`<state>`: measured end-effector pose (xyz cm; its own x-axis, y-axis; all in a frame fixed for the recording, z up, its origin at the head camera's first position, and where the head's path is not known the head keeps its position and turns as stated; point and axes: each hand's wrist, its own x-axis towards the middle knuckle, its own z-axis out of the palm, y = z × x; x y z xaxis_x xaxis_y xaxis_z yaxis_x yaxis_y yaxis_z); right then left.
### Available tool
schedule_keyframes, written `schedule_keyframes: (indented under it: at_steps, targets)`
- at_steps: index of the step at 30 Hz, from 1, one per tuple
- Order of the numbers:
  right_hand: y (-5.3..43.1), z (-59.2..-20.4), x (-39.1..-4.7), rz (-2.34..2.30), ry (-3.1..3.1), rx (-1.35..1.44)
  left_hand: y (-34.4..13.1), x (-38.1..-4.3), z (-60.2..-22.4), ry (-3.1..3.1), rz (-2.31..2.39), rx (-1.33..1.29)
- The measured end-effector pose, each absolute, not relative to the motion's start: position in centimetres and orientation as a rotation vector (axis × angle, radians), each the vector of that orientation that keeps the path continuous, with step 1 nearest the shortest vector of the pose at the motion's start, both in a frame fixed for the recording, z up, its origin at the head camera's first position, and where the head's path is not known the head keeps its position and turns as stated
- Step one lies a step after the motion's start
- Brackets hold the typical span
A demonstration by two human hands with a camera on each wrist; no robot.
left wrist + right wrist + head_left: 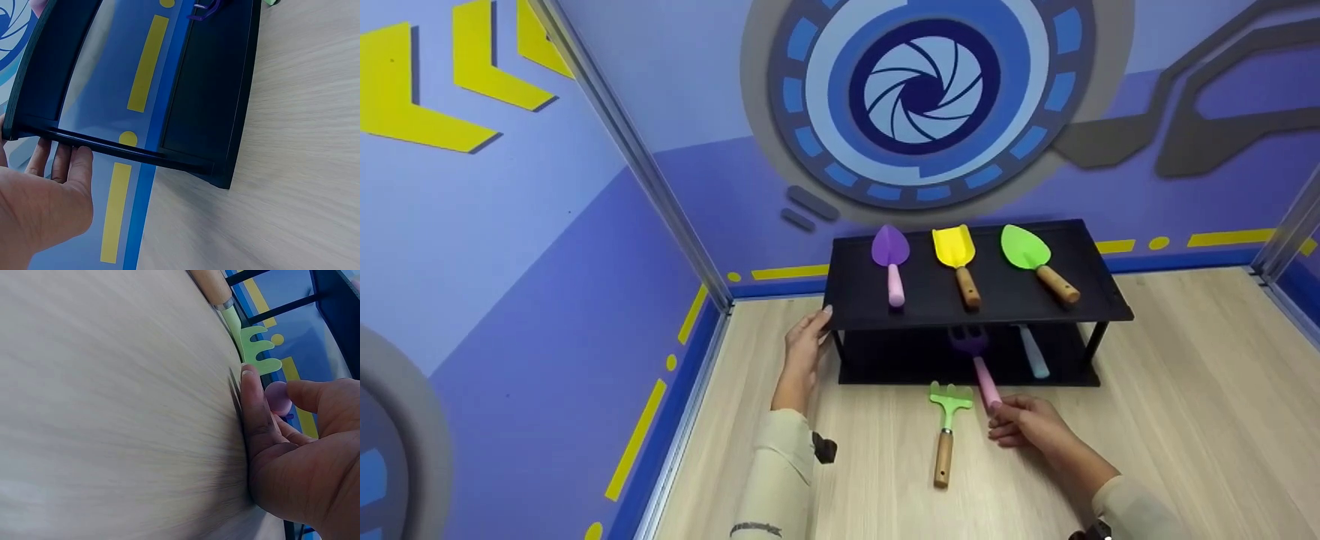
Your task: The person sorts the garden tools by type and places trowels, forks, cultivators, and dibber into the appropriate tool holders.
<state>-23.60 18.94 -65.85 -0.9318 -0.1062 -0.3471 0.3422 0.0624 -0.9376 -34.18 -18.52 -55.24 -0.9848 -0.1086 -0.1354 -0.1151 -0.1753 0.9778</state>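
Observation:
My right hand (1027,424) pinches the pink handle end of a purple hand fork (969,341) between thumb and fingers. The fork's tines reach over the lower tier of a black two-tier shelf (915,311). At the shelf's left end, my left hand (804,349) grips the upper tier's front corner, its fingers beside the post (118,151). A green hand rake (951,401) with a wooden handle lies on the table left of my right hand. In the right wrist view, the fork's rounded handle end (278,398) shows between thumb and fingers.
On the upper tier lie a purple trowel (891,251), a yellow shovel (955,247) and a green trowel (1026,249). A tool with a light-blue handle (1035,356) rests on the lower tier, its head shaded. Patterned walls (697,180) stand behind and at the left.

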Motion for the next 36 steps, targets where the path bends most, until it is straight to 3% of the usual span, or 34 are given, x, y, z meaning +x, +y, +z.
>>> schedule_keyframes:
  at_steps: [36]
  targets:
    - [18.9, -65.9, -24.6, -1.961, 1.95, 0.19, -18.6, -34.4, -55.2, 2.011, 2.391, -0.312]
